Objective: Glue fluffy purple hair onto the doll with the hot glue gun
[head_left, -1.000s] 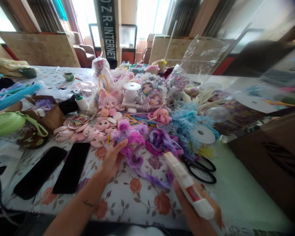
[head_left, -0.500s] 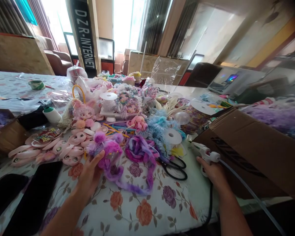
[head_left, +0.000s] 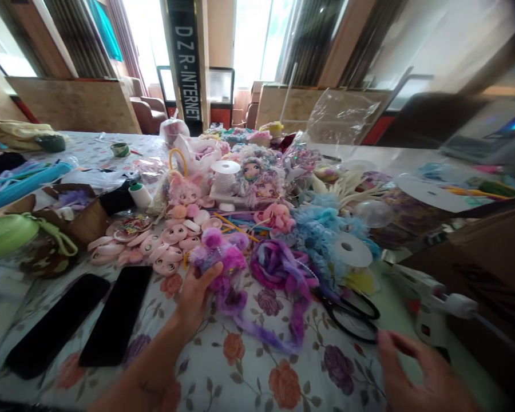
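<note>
My left hand (head_left: 199, 289) grips a fluffy purple and pink piece (head_left: 223, 257) with pompoms, its thumb on the near side. A long purple yarn strand (head_left: 268, 337) runs from that piece across the cloth to a loose coil (head_left: 278, 266). At the lower right, my right hand (head_left: 424, 366) is off the glue gun, thumb and forefinger apart, with nothing between them. The white glue gun (head_left: 429, 294) stands just beyond it, beside the cardboard box. Black-handled scissors (head_left: 354, 315) lie between the coil and my right hand.
Two black phones (head_left: 58, 323) lie at the left on the floral tablecloth (head_left: 223, 383). Pink doll faces (head_left: 167, 257), a white spool (head_left: 352, 250) and blue lace (head_left: 321, 229) crowd the middle. The cardboard box (head_left: 493, 269) borders the right side.
My right hand has let go of the glue gun and moved toward the lower right of the view. The view has swung left. My left hand still holds the fluffy piece.
</note>
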`<state>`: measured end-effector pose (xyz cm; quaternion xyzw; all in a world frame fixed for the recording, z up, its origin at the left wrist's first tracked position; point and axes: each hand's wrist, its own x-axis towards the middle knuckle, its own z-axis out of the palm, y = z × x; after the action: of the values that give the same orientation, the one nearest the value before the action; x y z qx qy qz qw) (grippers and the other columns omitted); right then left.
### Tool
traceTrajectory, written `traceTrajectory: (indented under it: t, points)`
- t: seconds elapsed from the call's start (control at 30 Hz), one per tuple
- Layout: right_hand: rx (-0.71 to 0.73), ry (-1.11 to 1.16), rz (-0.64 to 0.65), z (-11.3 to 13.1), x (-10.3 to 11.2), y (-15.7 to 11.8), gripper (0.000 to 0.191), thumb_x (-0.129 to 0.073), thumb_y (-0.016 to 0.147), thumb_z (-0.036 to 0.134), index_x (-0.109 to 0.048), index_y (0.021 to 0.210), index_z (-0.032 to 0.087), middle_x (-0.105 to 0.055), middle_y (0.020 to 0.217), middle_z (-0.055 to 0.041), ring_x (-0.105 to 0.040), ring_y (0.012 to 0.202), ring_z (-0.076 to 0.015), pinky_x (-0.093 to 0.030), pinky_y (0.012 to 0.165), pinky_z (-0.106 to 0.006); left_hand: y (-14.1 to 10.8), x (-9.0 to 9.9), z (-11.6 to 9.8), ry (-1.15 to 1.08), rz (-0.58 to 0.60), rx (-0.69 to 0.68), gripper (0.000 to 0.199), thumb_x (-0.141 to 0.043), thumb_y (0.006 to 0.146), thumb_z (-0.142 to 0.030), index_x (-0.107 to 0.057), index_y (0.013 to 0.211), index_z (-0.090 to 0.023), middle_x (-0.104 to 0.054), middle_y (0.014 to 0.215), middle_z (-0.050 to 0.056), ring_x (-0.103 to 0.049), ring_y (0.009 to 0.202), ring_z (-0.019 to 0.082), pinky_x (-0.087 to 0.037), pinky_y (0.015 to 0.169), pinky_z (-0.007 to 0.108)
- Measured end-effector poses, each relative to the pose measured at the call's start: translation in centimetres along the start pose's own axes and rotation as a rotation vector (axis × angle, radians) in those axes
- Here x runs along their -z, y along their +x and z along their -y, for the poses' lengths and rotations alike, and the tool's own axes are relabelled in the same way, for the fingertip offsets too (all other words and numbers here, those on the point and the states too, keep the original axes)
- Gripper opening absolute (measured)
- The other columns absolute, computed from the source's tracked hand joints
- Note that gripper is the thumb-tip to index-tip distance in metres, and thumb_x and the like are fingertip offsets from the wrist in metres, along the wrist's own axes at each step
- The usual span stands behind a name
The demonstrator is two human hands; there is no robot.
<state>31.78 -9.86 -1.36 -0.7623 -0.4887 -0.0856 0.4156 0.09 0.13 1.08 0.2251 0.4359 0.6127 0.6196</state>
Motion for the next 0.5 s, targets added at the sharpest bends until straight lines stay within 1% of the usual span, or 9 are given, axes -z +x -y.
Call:
traceTrajectory:
  t: [0.03,0.07,0.13,0.17,0.2,0.23,0.33,0.43,0.5]
  points:
    - [0.063,0.084,0.156,2.3,-0.7,-0.9,0.019,-0.064,0.082,0.052,-0.066,0.081,0.033,-0.075,0.083,-0.0122,-0.072,0.080,-0.0335,-0.052,0.073,-0.046,0.0,0.0,0.1,0.006,0.004,-0.021,0.052,-0.085,0.071,-0.028,-0.060,0.117,-0.023,-0.074,0.102,0.000,-0.071,0.092,0.015,-0.058,0.082,0.025]
    - [0.114,0.191,0.283,4.6,-1.5,-1.7,0.018,-0.062,0.085,0.048,-0.065,0.083,0.031,-0.076,0.086,-0.0084,-0.073,0.079,-0.0300,-0.054,0.074,-0.043,0.0,0.1,0.2,0.014,0.001,-0.039,0.052,-0.085,0.071,-0.028,-0.061,0.116,-0.023,-0.074,0.102,0.000,-0.071,0.094,0.015,-0.057,0.085,0.025]
    - [0.217,0.425,0.398,9.0,-3.3,-2.8,0.015,-0.061,0.089,0.041,-0.058,0.083,0.027,-0.075,0.086,-0.0035,-0.073,0.079,-0.0241,-0.055,0.073,-0.036,0.0,0.1,0.3,0.032,-0.004,-0.071,0.051,-0.085,0.071,-0.029,-0.061,0.116,-0.024,-0.073,0.103,0.001,-0.070,0.096,0.016,-0.056,0.088,0.027]
    - [0.247,0.515,0.448,10.9,-4.2,-3.2,0.012,-0.060,0.089,0.037,-0.055,0.085,0.027,-0.075,0.089,-0.0032,-0.072,0.082,-0.0228,-0.055,0.076,-0.035,0.0,0.1,0.3,0.038,-0.003,-0.082,0.051,-0.085,0.071,-0.029,-0.061,0.116,-0.024,-0.073,0.103,0.001,-0.070,0.096,0.016,-0.055,0.088,0.028]
    - [0.277,0.576,0.496,12.6,-5.1,-3.5,0.012,-0.062,0.088,0.034,-0.052,0.088,0.027,-0.074,0.092,-0.0034,-0.072,0.085,-0.0222,-0.055,0.075,-0.033,-0.1,0.1,0.3,0.039,0.001,-0.088,0.052,-0.085,0.071,-0.029,-0.060,0.116,-0.024,-0.073,0.103,0.001,-0.070,0.095,0.017,-0.055,0.087,0.028]
    - [0.270,0.596,0.564,13.9,-5.9,-3.8,0.016,-0.064,0.086,0.032,-0.051,0.091,0.026,-0.074,0.097,-0.0045,-0.071,0.088,-0.0222,-0.055,0.077,-0.033,-0.1,0.0,0.3,0.036,0.006,-0.090,0.052,-0.085,0.071,-0.030,-0.060,0.116,-0.024,-0.073,0.103,0.001,-0.070,0.094,0.017,-0.055,0.085,0.029]
    - [0.151,0.650,0.611,16.6,-8.1,-4.5,0.029,-0.070,0.079,0.034,-0.047,0.095,0.026,-0.069,0.094,-0.0039,-0.067,0.084,-0.0216,-0.053,0.074,-0.034,-0.3,-0.1,0.2,0.010,0.015,-0.094,0.051,-0.083,0.073,-0.031,-0.059,0.117,-0.025,-0.072,0.100,0.000,-0.070,0.089,0.016,-0.054,0.081,0.029]
    - [0.026,0.781,0.668,17.7,-9.6,-5.4,0.032,-0.070,0.075,0.034,-0.044,0.092,0.026,-0.059,0.083,0.0015,-0.058,0.074,-0.0177,-0.049,0.068,-0.030,-0.4,-0.1,0.2,0.002,0.000,-0.100,0.050,-0.082,0.074,-0.032,-0.058,0.117,-0.024,-0.071,0.098,0.000,-0.068,0.085,0.014,-0.053,0.080,0.027]
    - [-0.080,0.912,0.736,18.1,-10.1,-5.8,0.033,-0.069,0.074,0.035,-0.041,0.090,0.026,-0.050,0.075,0.0056,-0.052,0.065,-0.0147,-0.047,0.060,-0.027,-0.3,0.1,0.2,0.011,-0.012,-0.107,0.047,-0.082,0.074,-0.032,-0.059,0.115,-0.023,-0.071,0.099,0.000,-0.068,0.084,0.014,-0.053,0.080,0.027]
